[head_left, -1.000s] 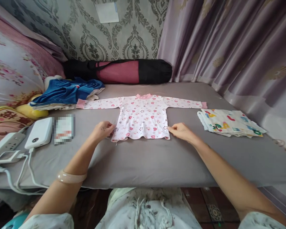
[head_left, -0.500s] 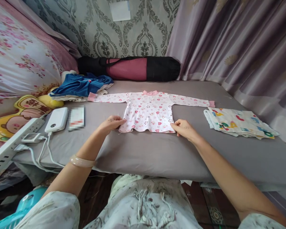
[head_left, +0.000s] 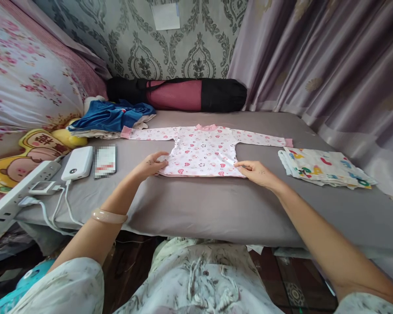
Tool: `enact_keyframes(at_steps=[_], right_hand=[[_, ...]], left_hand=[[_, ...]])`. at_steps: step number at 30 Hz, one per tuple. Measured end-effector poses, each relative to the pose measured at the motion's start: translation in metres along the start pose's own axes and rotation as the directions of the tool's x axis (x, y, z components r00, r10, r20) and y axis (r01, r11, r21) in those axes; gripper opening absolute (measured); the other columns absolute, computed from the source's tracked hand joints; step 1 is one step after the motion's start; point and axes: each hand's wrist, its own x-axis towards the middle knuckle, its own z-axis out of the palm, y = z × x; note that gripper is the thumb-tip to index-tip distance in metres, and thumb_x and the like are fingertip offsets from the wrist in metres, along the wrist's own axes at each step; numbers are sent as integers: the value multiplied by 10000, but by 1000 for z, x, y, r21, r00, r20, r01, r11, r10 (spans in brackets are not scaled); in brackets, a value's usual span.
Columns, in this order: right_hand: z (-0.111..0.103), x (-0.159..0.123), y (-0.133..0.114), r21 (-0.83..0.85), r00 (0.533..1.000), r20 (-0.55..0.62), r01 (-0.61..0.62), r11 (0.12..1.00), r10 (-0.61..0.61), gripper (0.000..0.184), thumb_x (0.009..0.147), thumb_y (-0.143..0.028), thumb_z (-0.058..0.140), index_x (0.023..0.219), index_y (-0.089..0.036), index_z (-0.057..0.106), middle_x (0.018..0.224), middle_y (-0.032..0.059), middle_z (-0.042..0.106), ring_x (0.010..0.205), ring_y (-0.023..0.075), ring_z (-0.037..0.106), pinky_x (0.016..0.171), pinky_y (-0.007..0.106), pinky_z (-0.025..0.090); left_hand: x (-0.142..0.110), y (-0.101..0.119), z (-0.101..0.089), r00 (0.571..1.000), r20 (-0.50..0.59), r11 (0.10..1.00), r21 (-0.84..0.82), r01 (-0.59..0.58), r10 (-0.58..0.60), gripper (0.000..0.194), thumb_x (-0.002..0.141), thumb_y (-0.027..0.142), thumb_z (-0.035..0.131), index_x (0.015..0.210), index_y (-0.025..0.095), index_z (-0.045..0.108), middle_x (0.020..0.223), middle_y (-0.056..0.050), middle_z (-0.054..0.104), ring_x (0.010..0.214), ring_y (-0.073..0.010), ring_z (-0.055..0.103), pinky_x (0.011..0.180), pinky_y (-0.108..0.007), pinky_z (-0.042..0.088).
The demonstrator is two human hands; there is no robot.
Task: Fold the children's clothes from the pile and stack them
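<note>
A child's long-sleeved shirt (head_left: pixel 203 152), white with pink and red prints, lies spread out with its pink collar away from me. Both sleeves stretch sideways to pink cuffs. My left hand (head_left: pixel 152 165) has its fingers closed on the left bottom corner, its index finger and thumb resting over the edge. At the opposite corner, my right hand (head_left: pixel 258 172) grips the hem the same way; its lower fingers are partly hidden. Between the hands the hem runs nearly straight.
The shirt lies on a grey-sheeted bed (head_left: pixel 196 205). Folded printed clothes (head_left: pixel 327 168) sit right; blue clothes (head_left: pixel 113 115) are piled back left. A power bank (head_left: pixel 78 162), a blurred card-like item (head_left: pixel 105 161) and a power strip (head_left: pixel 22 194) lie left. A rolled bag (head_left: pixel 177 93) lies behind.
My hands have moved slightly apart, drawing the hem wider and straighter. The wavy folds along the bottom edge have flattened.
</note>
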Motion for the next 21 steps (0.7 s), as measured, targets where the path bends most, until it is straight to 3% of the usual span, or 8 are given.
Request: enact_keyframes(at_steps=[3,6,10,13,16,19,21], right_hand=[[2,2,2,-107,999,42,4,994,1,404,810,-430,518,1059,-187,722,538,-57,455,512,104,384,513,223,281],[1,-2,-7,-211,997,70,-1,977,17,397,803,-404,532,1095,-202,710,540,-61,483,514,107,417,516,221,293],[-11,-4,-21,-285,984,170,2,959,48,357,776,-362,594,1083,-212,698,553,-60,554,505,103,468,494,206,304],[-22,10,-19,-251,972,209,-52,966,106,256,784,-371,616,936,-189,714,582,-34,613,488,96,498,470,196,320],[-22,38,-13,-163,969,13,-242,957,247,269,863,-380,535,809,-165,690,674,20,684,516,98,569,484,186,384],[-10,68,-12,-210,904,-188,-418,884,383,354,919,-373,460,761,-153,687,696,79,706,607,142,652,575,214,462],[1,80,-18,-290,881,-274,-459,840,386,342,920,-369,468,828,-141,707,805,133,727,778,208,698,683,261,495]], left_hand=[[0,-9,-8,996,89,996,80,-23,16,587,693,514,690,1207,245,599,579,78,429,464,-70,396,446,-185,339],[1,-11,-14,995,99,989,145,-9,-6,665,607,533,749,1176,221,599,627,56,521,510,-95,466,478,-208,388],[7,1,-20,990,83,980,174,101,-116,644,479,502,828,1000,172,644,675,11,612,581,-137,550,515,-232,428],[19,14,-17,982,47,980,87,179,-184,509,490,500,836,824,163,652,654,-1,616,632,-148,581,578,-239,465],[40,24,-6,960,-51,960,-65,271,-275,375,616,459,792,752,162,607,626,4,592,606,-130,576,582,-231,465],[66,31,9,922,-172,934,-153,323,-347,202,772,321,673,746,165,548,580,14,550,530,-105,532,535,-218,435],[82,34,17,911,-231,937,-156,312,-342,132,786,238,631,745,174,523,544,33,507,501,-100,502,519,-212,415]])
